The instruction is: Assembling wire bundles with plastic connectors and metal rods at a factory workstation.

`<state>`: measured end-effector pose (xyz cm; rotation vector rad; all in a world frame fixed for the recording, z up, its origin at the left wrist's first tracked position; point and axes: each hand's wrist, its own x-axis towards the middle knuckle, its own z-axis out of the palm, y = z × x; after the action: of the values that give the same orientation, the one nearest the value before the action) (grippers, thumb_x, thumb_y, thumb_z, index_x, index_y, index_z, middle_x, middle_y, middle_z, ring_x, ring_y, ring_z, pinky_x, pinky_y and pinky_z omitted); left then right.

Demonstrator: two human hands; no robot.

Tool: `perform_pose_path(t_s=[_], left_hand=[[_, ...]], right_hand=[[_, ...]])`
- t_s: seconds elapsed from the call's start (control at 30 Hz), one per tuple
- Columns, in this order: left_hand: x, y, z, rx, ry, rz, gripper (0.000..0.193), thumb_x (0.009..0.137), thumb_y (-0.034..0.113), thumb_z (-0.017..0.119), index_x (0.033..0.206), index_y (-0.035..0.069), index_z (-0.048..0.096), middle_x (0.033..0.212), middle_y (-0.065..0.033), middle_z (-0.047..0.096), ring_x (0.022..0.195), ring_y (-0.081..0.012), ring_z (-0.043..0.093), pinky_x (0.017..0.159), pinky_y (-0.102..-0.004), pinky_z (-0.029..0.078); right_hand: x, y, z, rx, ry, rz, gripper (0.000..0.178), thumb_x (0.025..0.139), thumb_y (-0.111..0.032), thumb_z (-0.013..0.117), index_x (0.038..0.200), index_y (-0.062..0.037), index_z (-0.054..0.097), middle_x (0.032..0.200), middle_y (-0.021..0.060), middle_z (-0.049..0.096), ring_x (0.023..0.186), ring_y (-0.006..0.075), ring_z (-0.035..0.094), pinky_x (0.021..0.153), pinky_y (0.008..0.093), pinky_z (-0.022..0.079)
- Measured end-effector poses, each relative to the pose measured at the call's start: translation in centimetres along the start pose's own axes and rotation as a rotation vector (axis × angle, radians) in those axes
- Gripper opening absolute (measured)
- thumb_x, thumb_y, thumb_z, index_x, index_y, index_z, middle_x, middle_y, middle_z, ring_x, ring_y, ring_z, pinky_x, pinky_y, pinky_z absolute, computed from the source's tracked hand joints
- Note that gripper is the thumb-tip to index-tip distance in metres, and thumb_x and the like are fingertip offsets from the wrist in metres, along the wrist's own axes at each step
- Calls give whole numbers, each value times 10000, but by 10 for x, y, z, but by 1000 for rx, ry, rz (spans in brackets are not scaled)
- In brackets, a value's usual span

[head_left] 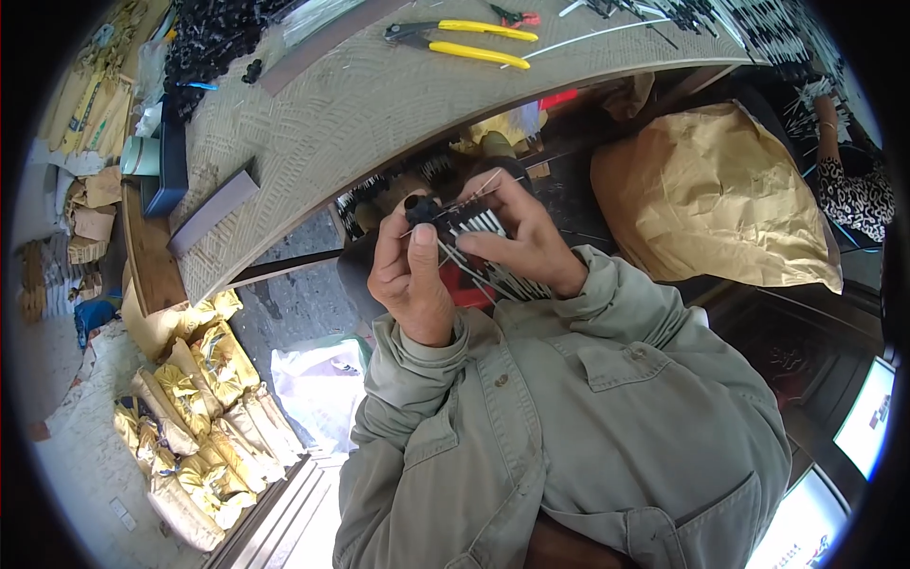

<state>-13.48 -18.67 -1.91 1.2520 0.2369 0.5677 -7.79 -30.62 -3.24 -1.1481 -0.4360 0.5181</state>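
Left of a lettered panel (pixel 808 522), left hand (pixel 415 280) pinches a black part (pixel 428 210), right hand (pixel 529 239) white rods (pixel 487 224).

On the near side of the grey table (pixel 322 123), the left hand (pixel 414 275) pinches a small black piece (pixel 424 211). The right hand (pixel 531 228), just beside it, seems to hold thin pale rods (pixel 485 224), though the detail is small. Yellow-handled cutters (pixel 436 36) lie on the table; a brown paper bag (pixel 711 194) sits to its right, golden packets (pixel 178 389) near its left end
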Motion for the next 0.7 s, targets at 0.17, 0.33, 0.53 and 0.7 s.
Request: perform_pose_path(t_s=[0.17, 0.33, 0.53, 0.7], left_hand=[[0, 4, 1, 35, -60, -36, 299, 902, 141, 508, 1103, -79, 534, 970, -100, 600, 866, -129, 545, 807, -235, 418], [-2, 3, -2, 15, -89, -77, 279, 899, 118, 500, 1096, -76, 535, 995, -95, 587, 877, -126, 533, 797, -225, 404], [-7, 1, -2, 172, -73, 47, 300, 878, 131, 520, 1059, -108, 537, 1075, -132, 549, 908, -152, 531, 818, -241, 403], [-7, 3, -6, 112, -162, 23, 357, 894, 196, 494, 1088, -102, 517, 1016, -131, 571, 901, -159, 533, 821, -263, 411]], right_hand=[[0, -11, -2, 28, -117, 81, 268, 849, -129, 568, 1066, -14, 459, 892, 11, 502, 810, 51, 456, 719, 220, 388], [-1, -6, -6, -70, -107, 43, 238, 856, -139, 555, 1037, -8, 471, 840, -14, 485, 788, 42, 412, 702, 212, 367], [0, -7, -6, -115, -133, -41, 216, 843, -127, 555, 1005, -11, 473, 824, -11, 479, 778, 53, 415, 708, 215, 367], [-4, -4, -9, -168, -81, -98, 236, 827, -137, 587, 993, 7, 502, 823, 27, 516, 774, 83, 461, 698, 235, 387]])
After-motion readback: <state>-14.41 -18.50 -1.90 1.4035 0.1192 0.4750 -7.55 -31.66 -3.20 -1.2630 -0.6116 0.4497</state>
